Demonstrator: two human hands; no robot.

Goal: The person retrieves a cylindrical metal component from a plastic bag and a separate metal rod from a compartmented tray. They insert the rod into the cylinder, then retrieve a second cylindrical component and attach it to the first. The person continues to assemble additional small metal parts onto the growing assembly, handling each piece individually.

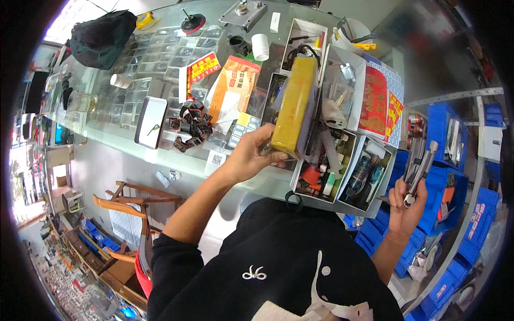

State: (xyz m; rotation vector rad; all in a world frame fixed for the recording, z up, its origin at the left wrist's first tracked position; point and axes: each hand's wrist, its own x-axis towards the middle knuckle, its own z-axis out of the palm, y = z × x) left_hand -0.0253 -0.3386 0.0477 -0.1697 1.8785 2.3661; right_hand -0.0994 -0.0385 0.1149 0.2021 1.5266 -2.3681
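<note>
My left hand (256, 152) is closed on the near end of a long yellow box (295, 107), tilted up over the sorting boxes. Behind the yellow box shows some clear plastic, and a black cord lies at its far end. Off to the right, my right hand (408, 206) is closed around a bundle of slim silver metal tools (419, 168) that point upward; their exact kind I cannot make out. Just below the yellow box, an open box of small parts (326, 176) holds a green-and-white bottle and red pieces. Beside it, another open box (369, 174) holds dark tools.
Blue bins (447, 198) fill a rack at the right. On the glass counter (214, 163) lie a phone-like white tray (151, 123), a coiled strap (190, 125), an orange envelope (235, 83) and a white cup (261, 47). A wooden chair (126, 206) stands at the left.
</note>
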